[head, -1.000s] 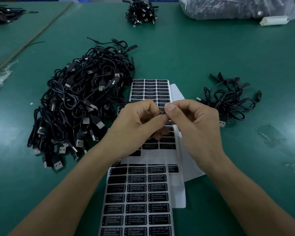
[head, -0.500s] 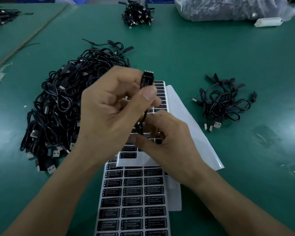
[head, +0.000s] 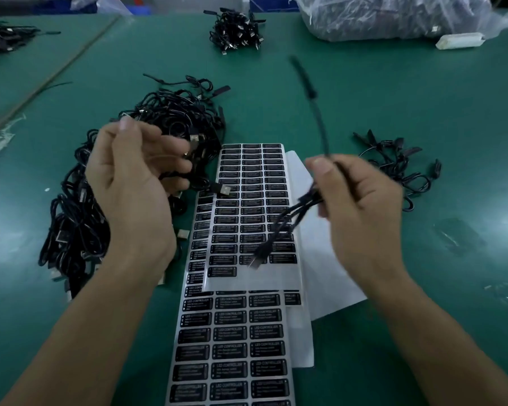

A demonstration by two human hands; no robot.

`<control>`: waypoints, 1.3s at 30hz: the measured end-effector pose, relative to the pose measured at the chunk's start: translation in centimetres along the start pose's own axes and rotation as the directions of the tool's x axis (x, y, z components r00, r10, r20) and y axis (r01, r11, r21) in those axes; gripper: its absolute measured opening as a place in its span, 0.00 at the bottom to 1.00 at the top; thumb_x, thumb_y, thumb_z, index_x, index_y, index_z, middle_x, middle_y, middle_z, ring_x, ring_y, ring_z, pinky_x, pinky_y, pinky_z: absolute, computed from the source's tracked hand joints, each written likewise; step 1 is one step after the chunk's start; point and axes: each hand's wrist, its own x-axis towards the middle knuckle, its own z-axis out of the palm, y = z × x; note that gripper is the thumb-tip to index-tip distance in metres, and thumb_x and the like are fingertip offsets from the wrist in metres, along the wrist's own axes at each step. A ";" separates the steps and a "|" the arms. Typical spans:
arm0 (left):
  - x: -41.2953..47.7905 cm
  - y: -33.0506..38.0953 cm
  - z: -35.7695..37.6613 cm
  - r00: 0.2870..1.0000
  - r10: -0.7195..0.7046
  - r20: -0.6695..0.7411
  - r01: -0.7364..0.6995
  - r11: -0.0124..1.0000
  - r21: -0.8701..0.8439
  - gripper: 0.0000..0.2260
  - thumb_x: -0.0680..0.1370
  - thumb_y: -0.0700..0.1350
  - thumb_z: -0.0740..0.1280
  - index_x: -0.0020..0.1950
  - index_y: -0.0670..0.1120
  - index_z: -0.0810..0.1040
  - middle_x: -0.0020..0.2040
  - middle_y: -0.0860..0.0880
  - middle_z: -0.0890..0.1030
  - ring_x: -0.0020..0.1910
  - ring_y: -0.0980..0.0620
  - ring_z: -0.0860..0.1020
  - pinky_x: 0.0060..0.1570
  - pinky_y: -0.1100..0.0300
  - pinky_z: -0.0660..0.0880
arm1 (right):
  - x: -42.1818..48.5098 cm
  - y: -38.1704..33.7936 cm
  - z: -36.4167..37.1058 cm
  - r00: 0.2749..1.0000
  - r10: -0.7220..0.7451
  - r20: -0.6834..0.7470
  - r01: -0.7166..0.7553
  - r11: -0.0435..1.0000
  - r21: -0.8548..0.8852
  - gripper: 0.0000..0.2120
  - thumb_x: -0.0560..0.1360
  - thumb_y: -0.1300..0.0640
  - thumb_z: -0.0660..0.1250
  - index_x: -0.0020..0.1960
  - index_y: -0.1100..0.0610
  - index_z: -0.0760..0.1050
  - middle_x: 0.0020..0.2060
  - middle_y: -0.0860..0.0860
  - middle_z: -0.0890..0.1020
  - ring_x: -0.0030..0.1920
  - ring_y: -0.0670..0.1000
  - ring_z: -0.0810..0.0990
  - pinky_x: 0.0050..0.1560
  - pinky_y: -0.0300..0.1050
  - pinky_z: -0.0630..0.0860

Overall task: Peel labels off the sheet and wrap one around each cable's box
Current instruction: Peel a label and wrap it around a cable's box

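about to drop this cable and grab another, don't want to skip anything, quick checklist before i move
1. Right hand grips the cable: ok.
2. A wrap already round that cable's box: cannot tell, motion blur.
3. Small pile at right lies apart from the big pile: ok.
4. Labels left on the top sheet: ok.
5. Left hand holding a next one: cannot tell, its fingers curl over the big pile.

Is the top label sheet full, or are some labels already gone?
Partly peeled. The top label sheet is covered in most rows, but its nearest row holds a single label with bare backing beside it.
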 end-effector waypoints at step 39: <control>3.4 0.8 0.2 0.945 -0.195 0.262 -0.238 0.138 0.961 0.16 0.77 0.48 0.75 0.63 0.47 0.80 0.52 0.47 0.84 0.51 0.44 0.82 0.54 0.47 0.80 | -1.8 3.2 0.2 0.912 0.083 0.401 0.059 0.943 -0.328 0.05 0.79 0.57 0.68 0.49 0.51 0.82 0.24 0.35 0.74 0.23 0.44 0.71 0.28 0.32 0.66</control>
